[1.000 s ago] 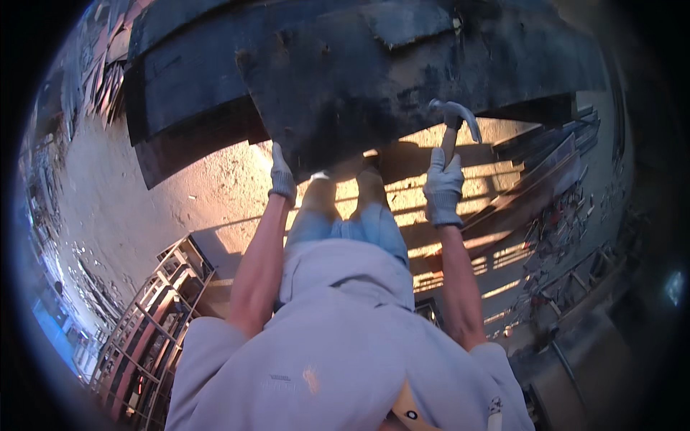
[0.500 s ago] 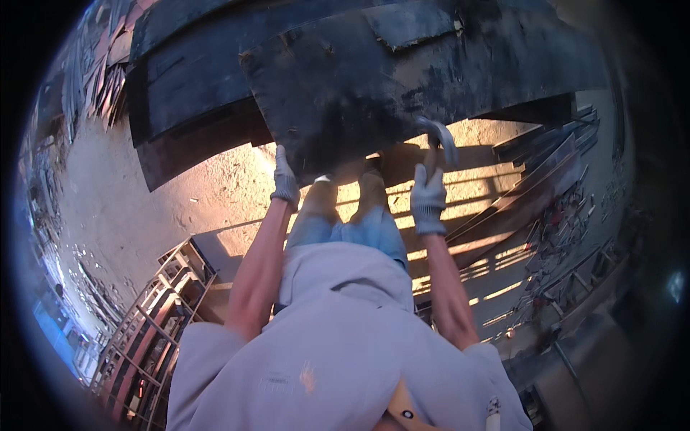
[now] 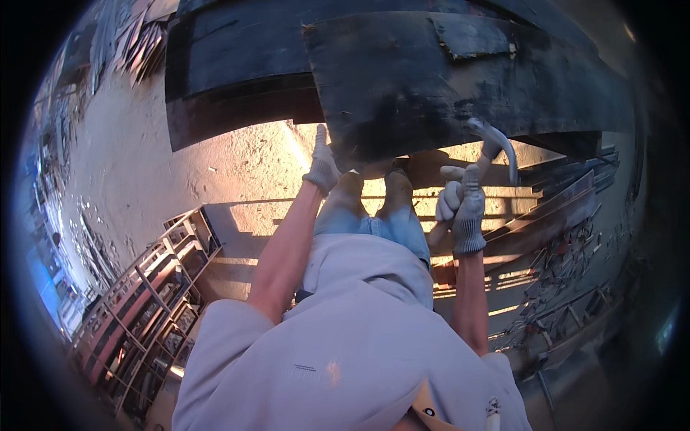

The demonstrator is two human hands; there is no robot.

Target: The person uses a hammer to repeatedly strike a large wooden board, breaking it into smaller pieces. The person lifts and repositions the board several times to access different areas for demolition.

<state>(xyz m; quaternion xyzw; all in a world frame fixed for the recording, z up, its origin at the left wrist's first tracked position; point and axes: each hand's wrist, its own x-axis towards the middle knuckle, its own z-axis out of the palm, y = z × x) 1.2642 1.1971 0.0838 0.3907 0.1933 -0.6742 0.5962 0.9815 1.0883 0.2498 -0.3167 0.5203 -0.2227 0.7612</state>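
No lettering can be read. The pale grey shirt (image 3: 359,330) bears a short dark printed line (image 3: 305,367) on its chest, toward the person's left side, with a fainter row of marks (image 3: 305,375) just below; both are too small and blurred to make out as letters or numbers.

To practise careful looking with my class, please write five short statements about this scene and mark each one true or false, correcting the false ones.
1. The right hand, gloved in pale grey knit, grips a curved metal claw hammer. True.
2. The left hand is bare. False: it is gloved in pale grey knit too.
3. The left hand is at the edge of a broad, flat, dark sheet. True.
4. The person's short-sleeved shirt is black. False: it is pale grey.
5. A barred, brownish rack stands toward the picture's lower left. True.
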